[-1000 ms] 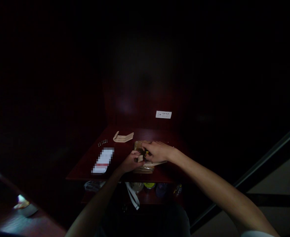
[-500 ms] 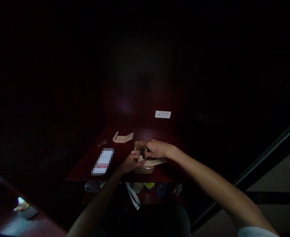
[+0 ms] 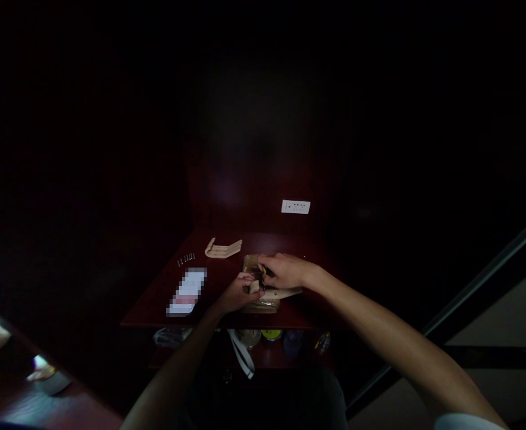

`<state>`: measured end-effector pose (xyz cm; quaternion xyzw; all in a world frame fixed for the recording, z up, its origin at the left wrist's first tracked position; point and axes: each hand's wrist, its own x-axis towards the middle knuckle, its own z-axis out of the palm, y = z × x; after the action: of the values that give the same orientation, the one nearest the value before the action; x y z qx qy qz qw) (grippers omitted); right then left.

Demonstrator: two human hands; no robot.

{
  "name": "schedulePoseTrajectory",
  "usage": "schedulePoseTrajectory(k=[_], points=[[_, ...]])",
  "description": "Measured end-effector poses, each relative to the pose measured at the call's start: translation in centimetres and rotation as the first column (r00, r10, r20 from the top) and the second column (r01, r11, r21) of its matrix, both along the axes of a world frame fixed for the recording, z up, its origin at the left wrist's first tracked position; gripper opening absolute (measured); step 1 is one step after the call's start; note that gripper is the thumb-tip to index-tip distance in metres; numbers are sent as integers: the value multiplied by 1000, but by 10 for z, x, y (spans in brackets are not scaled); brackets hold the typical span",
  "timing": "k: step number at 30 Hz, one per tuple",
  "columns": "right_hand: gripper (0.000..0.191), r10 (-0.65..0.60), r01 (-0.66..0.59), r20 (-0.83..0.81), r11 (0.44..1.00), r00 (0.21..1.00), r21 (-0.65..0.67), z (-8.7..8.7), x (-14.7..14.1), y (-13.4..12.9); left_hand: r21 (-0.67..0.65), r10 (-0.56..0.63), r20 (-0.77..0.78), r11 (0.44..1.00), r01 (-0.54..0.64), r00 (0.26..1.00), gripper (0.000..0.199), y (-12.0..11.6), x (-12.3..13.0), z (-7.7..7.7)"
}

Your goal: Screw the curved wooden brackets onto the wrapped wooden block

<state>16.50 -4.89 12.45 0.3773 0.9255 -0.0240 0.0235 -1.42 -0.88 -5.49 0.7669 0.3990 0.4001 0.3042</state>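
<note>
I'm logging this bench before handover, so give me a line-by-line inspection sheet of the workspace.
Surface: dark red tabletop, dimly lit.
Job's things: wooden piece over a wrapped brown packet; curved wooden parts farther back, count unclear; small metal fasteners in a row.
Clutter: pixelated flat item on the left; white strap hanging below the tabletop.
Grips: left grip holds the wooden piece's near-left end; right grip is closed around a yellow-and-black tool, mostly hidden.
Cables: nothing seen.
Surroundings: white socket plate on a dark wall.
</note>
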Motion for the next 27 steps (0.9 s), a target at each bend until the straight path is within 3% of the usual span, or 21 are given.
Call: schedulePoseTrajectory(k=[16, 27], points=[[32, -54, 53, 14, 998, 998, 45, -3, -2, 0, 4, -5, 5, 1000, 5, 1000, 27, 2, -1, -6], [21, -17, 17, -12, 998, 1000, -62, 1, 2, 1, -25, -18, 22, 1000, 18, 1000, 24, -1, -1, 1]])
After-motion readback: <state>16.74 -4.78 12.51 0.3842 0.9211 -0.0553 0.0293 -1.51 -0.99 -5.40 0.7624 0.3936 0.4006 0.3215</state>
